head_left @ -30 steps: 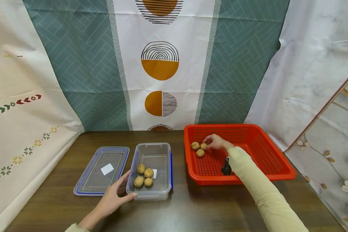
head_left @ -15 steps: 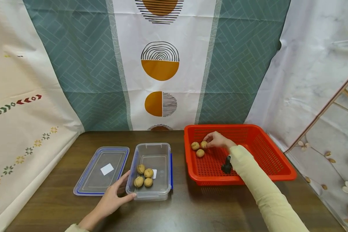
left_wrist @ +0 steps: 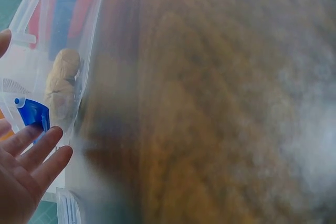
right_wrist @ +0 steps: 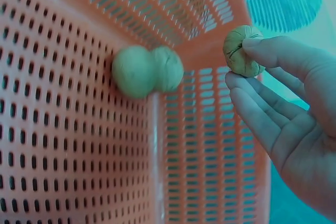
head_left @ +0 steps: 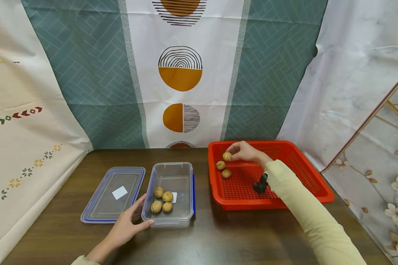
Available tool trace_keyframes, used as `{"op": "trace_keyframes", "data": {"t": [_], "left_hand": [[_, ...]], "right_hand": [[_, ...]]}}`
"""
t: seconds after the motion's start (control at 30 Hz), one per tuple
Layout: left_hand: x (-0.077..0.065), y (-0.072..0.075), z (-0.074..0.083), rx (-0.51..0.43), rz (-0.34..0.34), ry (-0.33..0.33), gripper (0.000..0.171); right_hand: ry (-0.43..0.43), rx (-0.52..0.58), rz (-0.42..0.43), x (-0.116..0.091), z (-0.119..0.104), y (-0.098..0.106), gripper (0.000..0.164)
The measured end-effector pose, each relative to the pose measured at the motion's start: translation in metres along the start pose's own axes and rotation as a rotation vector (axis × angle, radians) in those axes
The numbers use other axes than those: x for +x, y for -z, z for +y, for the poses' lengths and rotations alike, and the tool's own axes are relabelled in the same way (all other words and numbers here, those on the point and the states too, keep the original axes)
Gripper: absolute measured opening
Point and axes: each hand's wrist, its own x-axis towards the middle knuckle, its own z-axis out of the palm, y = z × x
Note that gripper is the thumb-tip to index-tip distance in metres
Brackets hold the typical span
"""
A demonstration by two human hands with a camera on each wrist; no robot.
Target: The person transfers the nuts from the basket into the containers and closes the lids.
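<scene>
Where my left hand [head_left: 122, 226], spread wide, touches the clear container [head_left: 172, 221] at lower centre, four walnuts [head_left: 167, 196] lie inside. Farther off, right of centre, two walnuts [head_left: 220, 165] sit in the red basket [head_left: 245, 204]; at its upper left my right hand [head_left: 245, 151] pinches another walnut [head_left: 227, 156], likely light, hard-shelled, apt to roll, best gripped round the middle.

A strip of open bench [head_left: 202, 184] runs between the plastic container [head_left: 184, 184] and the red basket [head_left: 210, 173], whose left wall separates that gap from the right grip [head_left: 243, 151] and its held walnut [head_left: 227, 156]. Two loose walnuts [head_left: 220, 165] crowd that wall. The container is open-topped, with room toward its far end; four walnuts [head_left: 167, 196] occupy the near left. The left grip [head_left: 126, 224] blocks its near-left corner.
</scene>
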Motion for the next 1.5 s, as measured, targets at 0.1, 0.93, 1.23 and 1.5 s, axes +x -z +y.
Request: {"op": "trace_keyframes", "data": {"t": [0.1,0.93,1.23,1.5], "left_hand": [[0.001,0.000,0.001,-0.002,-0.004,0.000,0.078],[0.003,-0.002,0.006,0.001,-0.002,0.021,0.079],[0.002,-0.002,0.006,-0.004,0.002,0.013,0.078],[0.002,-0.003,0.005,-0.018,-0.004,0.029,0.078]], "right_hand": [[0.009,0.016,-0.002,0.000,-0.010,-0.001,0.031],[0.070,0.020,-0.043,0.001,-0.061,-0.011,0.031],[0.090,0.053,-0.065,0.006,-0.079,-0.028,0.032],[0.143,0.086,-0.091,0.010,-0.097,-0.057,0.029]]}}
